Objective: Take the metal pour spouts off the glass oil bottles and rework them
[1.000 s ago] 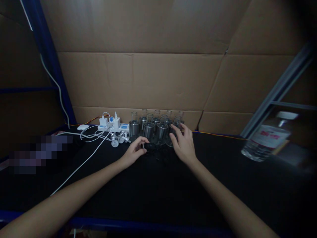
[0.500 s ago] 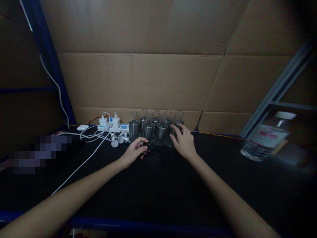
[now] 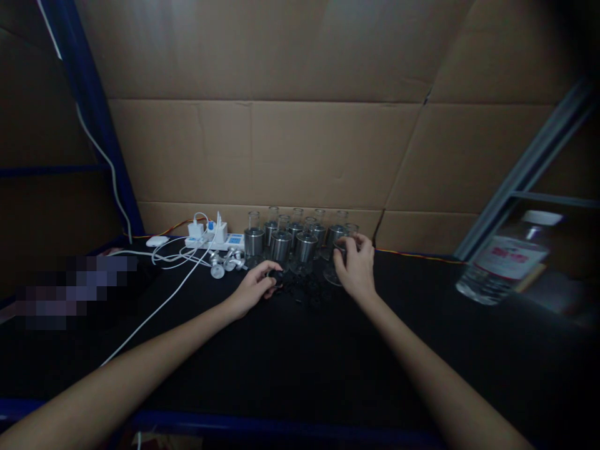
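Note:
A cluster of several small glass bottles with metal bands (image 3: 290, 240) stands at the back of the black table (image 3: 300, 356). My right hand (image 3: 356, 265) is wrapped round one glass bottle (image 3: 340, 253) at the right end of the cluster. My left hand (image 3: 253, 287) rests on the table with its fingers pinched on a small black part (image 3: 276, 279). Several more small black parts (image 3: 304, 290) lie scattered between my hands.
A white power strip (image 3: 215, 240) with plugs and white cables (image 3: 159, 306) lies at the back left, beside some small silver pieces (image 3: 225, 262). A large plastic water bottle (image 3: 504, 259) stands at the right. Cardboard walls (image 3: 281, 150) close in the back.
My right hand has shifted right and closed round the bottle at the cluster's right end, drawing it slightly away from the others. My left hand has stayed put on the black part.

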Tool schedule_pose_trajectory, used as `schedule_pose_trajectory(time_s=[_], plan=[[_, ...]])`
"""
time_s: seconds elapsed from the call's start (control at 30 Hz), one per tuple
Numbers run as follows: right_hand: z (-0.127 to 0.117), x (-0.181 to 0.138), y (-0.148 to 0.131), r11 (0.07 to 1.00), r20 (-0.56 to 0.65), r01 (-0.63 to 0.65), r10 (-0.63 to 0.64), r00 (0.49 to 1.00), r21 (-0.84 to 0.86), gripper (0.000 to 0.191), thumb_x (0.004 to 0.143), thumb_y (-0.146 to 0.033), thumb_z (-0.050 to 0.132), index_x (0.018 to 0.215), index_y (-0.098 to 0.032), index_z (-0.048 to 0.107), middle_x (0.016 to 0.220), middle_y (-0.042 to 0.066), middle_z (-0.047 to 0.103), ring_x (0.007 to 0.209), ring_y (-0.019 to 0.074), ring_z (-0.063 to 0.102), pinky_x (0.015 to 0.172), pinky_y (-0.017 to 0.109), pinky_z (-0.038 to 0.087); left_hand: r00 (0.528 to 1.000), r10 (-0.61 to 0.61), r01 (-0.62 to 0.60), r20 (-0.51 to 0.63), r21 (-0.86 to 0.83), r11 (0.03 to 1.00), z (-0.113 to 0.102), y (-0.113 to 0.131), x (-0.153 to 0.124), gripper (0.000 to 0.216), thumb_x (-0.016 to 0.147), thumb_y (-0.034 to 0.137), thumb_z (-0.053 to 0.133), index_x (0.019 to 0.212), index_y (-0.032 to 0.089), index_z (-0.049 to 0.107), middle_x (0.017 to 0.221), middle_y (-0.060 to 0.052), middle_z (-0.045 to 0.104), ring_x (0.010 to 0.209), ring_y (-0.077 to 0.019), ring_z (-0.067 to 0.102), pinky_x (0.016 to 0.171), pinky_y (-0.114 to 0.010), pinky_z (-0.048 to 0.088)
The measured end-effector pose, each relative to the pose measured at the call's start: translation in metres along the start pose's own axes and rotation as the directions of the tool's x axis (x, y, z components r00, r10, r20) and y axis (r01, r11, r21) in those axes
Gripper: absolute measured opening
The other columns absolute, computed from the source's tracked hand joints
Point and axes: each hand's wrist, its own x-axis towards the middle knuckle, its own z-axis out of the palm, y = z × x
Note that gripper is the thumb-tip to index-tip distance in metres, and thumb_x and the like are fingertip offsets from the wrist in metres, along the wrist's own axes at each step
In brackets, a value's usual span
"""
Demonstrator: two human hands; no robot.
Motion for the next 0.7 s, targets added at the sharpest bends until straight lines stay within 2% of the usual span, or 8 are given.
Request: schedule_pose_trajectory(time_s=[0.2, 0.3, 0.37, 0.5, 0.6, 0.7], plan=[[0.004, -0.001, 0.005, 0.995, 0.039, 0.036, -0.039, 0.998, 0.089, 0.031, 0.077, -0.027, 0.042, 0.107, -0.021, 0.046, 0.112, 0.012, 0.035, 0.106, 0.0262, 0.037, 0.085, 0.043, 0.035, 1.0, 0.007, -0.007, -0.017, 0.022, 1.0, 0.0, -0.001, 0.0, 0.021, 0.069, 0.02, 0.046, 0.09, 0.017, 0.045, 0.066, 0.002, 0.05, 0.049, -0.0049, 0.039, 0.044, -0.017, 0.03], [0.003, 0.001, 0.006, 0.987, 0.005, 0.047, -0.049, 0.999, 0.155, 0.032, 0.077, -0.026, 0.041, 0.109, -0.02, 0.044, 0.116, 0.012, 0.034, 0.11, 0.0253, 0.036, 0.089, 0.044, 0.032, 1.0, 0.003, -0.002, -0.021, 0.035, 0.999, 0.0, 0.0, 0.001, 0.021, 0.07, 0.021, 0.046, 0.09, 0.016, 0.045, 0.067, 0.002, 0.05, 0.05, -0.0051, 0.04, 0.044, -0.017, 0.03], [0.002, 0.002, 0.006, 0.977, -0.033, 0.056, -0.051, 0.998, 0.207, 0.038, 0.078, -0.025, 0.04, 0.116, -0.02, 0.039, 0.119, 0.013, 0.034, 0.113, 0.025, 0.034, 0.091, 0.044, 0.031, 1.0, -0.003, 0.004, -0.022, 0.044, 0.999, 0.0, 0.0, 0.0, 0.021, 0.07, 0.021, 0.046, 0.09, 0.016, 0.045, 0.066, 0.002, 0.05, 0.05, -0.0053, 0.04, 0.044, -0.017, 0.03], [0.001, 0.005, 0.008, 0.951, -0.079, 0.086, -0.066, 0.995, 0.298, 0.057, 0.077, -0.024, 0.04, 0.129, -0.017, 0.016, 0.127, 0.014, 0.032, 0.118, 0.0249, 0.03, 0.094, 0.044, 0.03, 1.0, 0.0, 0.0, -0.013, 0.054, 0.999, 0.001, 0.001, 0.0, 0.021, 0.069, 0.022, 0.047, 0.089, 0.016, 0.046, 0.066, 0.002, 0.05, 0.049, -0.0051, 0.04, 0.043, -0.016, 0.029], [0.001, 0.008, 0.011, 0.936, -0.048, 0.073, -0.06, 0.997, 0.343, 0.064, 0.077, -0.026, 0.042, 0.131, -0.018, 0.008, 0.131, 0.013, 0.027, 0.114, 0.0254, 0.036, 0.09, 0.044, 0.035, 1.0, 0.003, -0.003, -0.007, 0.06, 0.998, 0.002, 0.002, 0.0, 0.022, 0.069, 0.023, 0.047, 0.089, 0.015, 0.046, 0.066, 0.002, 0.05, 0.048, -0.0049, 0.04, 0.042, -0.016, 0.029], [0.002, 0.011, 0.016, 0.925, -0.024, 0.054, -0.049, 0.999, 0.376, 0.066, 0.075, -0.027, 0.045, 0.13, -0.018, 0.011, 0.125, 0.014, 0.035, 0.103, 0.024, 0.046, 0.084, 0.042, 0.04, 1.0, -0.003, 0.004, -0.005, 0.071, 0.997, 0.002, 0.003, 0.0, 0.022, 0.068, 0.022, 0.047, 0.089, 0.015, 0.046, 0.066, 0.002, 0.05, 0.048, -0.0048, 0.04, 0.043, -0.016, 0.029]])
